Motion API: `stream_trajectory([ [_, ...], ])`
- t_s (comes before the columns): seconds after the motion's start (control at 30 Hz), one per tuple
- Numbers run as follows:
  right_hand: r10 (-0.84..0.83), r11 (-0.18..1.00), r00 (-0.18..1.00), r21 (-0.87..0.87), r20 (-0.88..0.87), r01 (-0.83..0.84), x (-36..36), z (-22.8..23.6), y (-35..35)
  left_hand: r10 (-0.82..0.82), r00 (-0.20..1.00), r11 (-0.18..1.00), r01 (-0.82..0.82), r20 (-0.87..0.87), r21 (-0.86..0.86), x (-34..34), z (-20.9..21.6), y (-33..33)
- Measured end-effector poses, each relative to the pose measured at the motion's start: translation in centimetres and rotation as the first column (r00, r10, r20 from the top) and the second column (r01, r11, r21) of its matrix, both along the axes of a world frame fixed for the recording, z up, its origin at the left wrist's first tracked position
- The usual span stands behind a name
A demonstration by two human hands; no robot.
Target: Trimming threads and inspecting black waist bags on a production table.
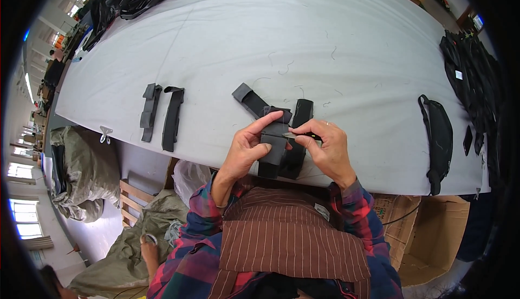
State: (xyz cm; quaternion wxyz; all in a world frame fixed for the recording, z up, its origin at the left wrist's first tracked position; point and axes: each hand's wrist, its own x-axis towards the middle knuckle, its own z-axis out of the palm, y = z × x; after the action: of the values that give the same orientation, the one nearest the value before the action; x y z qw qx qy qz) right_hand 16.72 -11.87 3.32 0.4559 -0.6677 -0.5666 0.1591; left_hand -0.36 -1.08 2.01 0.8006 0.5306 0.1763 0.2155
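My left hand grips a dark grey and black fabric strap near the table's front edge, thumb on top and index finger stretched along it. At the strap's right side, my right hand pinches a small pointed metal tool with a dark handle. Its tip touches or nearly touches the fabric; the exact kind of tool is hidden by the fingers. Beyond my hands a similar strap piece lies slanted. Another black strap lies partly under my right fingers.
Two black straps lie to the left on the white-covered table. A black waist bag lies at right, beside heaped black items. Loose threads dot the cover. A metal clip grips the left edge; a cardboard box stands below right.
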Motion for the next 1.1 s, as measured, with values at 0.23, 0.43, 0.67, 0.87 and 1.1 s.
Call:
stream_trajectory([
  [0.23, -0.029, 0.994, 0.994, 0.099, -0.104, 0.039, -0.7, -0.4, 0.2, 0.017, 1.000, 0.999, -0.016, 0.021, -0.039, 0.1, 0.3, -0.4],
  [0.43, -0.032, 0.986, 0.995, 0.166, 0.098, 0.015, -1.6, -0.4, 0.7, 0.018, 0.998, 0.992, -0.011, -0.063, 0.124, 0.1, 0.0, -0.7],
  [0.67, -0.007, 0.993, 0.999, 0.119, -0.034, 0.011, -1.8, -0.8, 0.8, 0.032, 0.997, 0.976, -0.017, -0.066, 0.217, 0.3, 0.0, -0.8],
  [0.87, -0.029, 0.995, 0.997, 0.095, -0.077, 0.036, -2.0, -0.8, 0.7, 0.024, 0.997, 0.973, -0.006, -0.077, 0.231, 0.3, 0.2, -0.9],
  [1.1, -0.037, 0.994, 0.998, 0.101, -0.060, 0.042, -2.1, -0.7, 0.7, 0.038, 0.997, 0.971, -0.020, -0.071, 0.239, 0.3, 0.3, -1.0],
])
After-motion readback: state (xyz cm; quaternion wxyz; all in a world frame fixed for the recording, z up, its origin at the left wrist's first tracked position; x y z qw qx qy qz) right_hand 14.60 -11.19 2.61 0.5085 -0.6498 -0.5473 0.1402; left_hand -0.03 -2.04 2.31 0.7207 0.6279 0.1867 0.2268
